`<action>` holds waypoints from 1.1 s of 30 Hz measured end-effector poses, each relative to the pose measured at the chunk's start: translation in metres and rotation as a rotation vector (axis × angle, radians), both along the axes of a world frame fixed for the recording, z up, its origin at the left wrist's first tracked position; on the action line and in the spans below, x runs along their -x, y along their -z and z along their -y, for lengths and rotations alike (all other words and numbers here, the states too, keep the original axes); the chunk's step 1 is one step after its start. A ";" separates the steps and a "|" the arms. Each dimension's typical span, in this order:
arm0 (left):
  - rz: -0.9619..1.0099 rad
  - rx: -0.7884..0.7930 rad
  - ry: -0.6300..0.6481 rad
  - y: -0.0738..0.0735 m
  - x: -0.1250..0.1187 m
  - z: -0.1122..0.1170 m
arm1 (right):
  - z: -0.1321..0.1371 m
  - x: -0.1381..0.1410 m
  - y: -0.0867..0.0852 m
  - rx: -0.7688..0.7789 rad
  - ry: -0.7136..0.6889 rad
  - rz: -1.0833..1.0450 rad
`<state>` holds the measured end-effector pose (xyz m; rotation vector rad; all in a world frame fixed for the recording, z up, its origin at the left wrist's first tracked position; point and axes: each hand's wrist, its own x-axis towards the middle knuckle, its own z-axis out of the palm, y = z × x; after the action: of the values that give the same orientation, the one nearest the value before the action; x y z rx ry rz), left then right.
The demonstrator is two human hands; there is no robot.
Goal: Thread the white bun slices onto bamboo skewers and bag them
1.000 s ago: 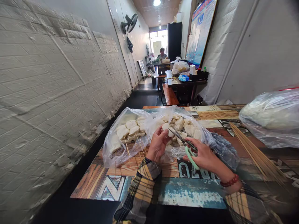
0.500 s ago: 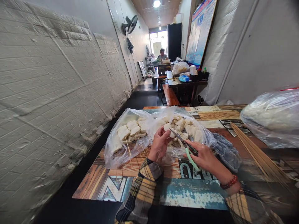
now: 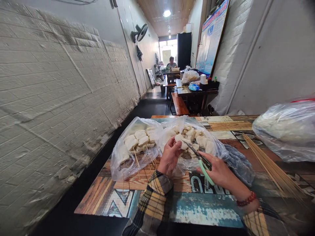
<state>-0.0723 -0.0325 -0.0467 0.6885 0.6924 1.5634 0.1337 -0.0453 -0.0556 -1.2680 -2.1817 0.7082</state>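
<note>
My left hand pinches a white piece of food over a clear plastic bag of cut white pieces. My right hand grips green-handled scissors, whose dark blades point up-left and meet the white piece. Both wrists rest over the patterned table. A second clear bag to the left holds white pieces on wooden skewers.
A bundle of bamboo skewers lies to the right, beside a large filled plastic bag. A dark cloth lies behind my right hand. A white brick wall runs along the left. A person sits at a far table.
The view has tilted slightly, so everything sits a little lower in the picture. My hands, the scissors and the white piece stay together in much the same pose.
</note>
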 end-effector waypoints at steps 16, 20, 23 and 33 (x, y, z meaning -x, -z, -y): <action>-0.028 0.012 0.023 -0.002 -0.006 0.005 | -0.011 0.013 0.002 -0.020 0.015 -0.049; -0.056 0.008 0.027 0.000 -0.004 0.004 | -0.011 0.008 0.006 -0.031 -0.002 -0.081; -0.097 0.007 0.032 0.003 -0.003 0.002 | -0.010 0.005 0.004 0.030 0.008 -0.133; 0.065 0.078 -0.028 0.005 0.007 -0.005 | 0.017 -0.030 0.010 -0.040 -0.017 0.154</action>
<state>-0.0791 -0.0274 -0.0516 0.5697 0.7131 1.5697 0.1637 -0.0627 -0.0655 -1.3240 -2.3202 0.5884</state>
